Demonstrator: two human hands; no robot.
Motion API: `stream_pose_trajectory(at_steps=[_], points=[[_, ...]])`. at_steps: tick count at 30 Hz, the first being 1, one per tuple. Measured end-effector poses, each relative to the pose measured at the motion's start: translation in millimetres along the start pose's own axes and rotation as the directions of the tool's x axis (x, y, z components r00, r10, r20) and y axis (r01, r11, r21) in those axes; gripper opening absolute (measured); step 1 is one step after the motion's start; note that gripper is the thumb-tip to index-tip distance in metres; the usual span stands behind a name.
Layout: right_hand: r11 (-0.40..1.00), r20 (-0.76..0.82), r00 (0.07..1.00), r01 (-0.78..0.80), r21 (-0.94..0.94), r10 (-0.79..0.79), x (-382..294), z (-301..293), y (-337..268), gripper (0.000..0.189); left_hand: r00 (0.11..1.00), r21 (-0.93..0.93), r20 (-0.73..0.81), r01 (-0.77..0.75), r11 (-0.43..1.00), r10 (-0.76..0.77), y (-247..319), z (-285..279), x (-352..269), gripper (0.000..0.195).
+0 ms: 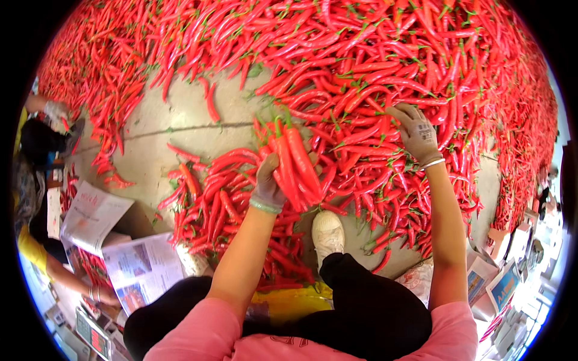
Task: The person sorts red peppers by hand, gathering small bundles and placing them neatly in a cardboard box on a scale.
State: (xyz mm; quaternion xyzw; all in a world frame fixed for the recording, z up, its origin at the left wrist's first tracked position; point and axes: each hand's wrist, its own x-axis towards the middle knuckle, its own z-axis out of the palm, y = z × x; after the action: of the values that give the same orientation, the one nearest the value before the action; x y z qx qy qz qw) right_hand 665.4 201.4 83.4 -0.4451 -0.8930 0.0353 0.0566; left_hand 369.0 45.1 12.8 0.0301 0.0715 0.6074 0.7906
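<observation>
My left hand [267,182], in a thin pale work glove, grips a bunch of long red chili peppers [293,162], their green stems pointing away from me. My right hand [416,133], in a similar glove bearing writing, rests on the large heap of red chili peppers [379,85], its fingers spread and bent over them. No pepper can be made out in its grasp. Beneath my left forearm and beside it lies a smaller pile of red chili peppers [216,203].
Concrete floor [180,113] shows between the piles. My white shoe [328,232] stands among peppers. Printed paper sheets [142,266] lie around a container of peppers at left, where a co-worker's gloved hand [56,110] and bare forearm [74,280] show. Boxes [499,241] stand at right.
</observation>
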Motion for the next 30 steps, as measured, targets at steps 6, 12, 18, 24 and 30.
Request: stream_pose_trajectory(at_steps=[6, 12, 18, 24, 30], points=[[0.923, 0.014, 0.937, 0.347, -0.168, -0.349, 11, 5, 22, 0.047, 1.000, -0.022, 0.004, 0.009, 1.000, -0.009, -14, 11, -3, 0.070], [0.929, -0.312, 0.949, 0.082, 0.360, 0.037, -13, -24, 1, 0.034, 0.995, 0.058, -0.018, -0.093, 0.994, 0.094, 6, -2, -19, 0.068], [0.559, -0.055, 0.827, -0.327, 0.762, 0.559, -27, -60, 4, 0.020, 0.989, 0.036, 0.016, -0.146, 0.989, 0.145, -9, 25, -13, 0.063], [0.421, -0.209, 0.967, 0.253, 0.871, -0.149, 6, -27, -226, 0.039, 0.954, 0.143, -0.116, -0.259, 0.955, 0.276, 14, 74, -66, 0.045], [0.032, 0.080, 0.947, -0.074, 0.997, -0.311, 13, -98, -313, 0.052, 0.636, 0.310, -0.087, -0.714, 0.628, 0.766, 31, 192, -109, 0.054]])
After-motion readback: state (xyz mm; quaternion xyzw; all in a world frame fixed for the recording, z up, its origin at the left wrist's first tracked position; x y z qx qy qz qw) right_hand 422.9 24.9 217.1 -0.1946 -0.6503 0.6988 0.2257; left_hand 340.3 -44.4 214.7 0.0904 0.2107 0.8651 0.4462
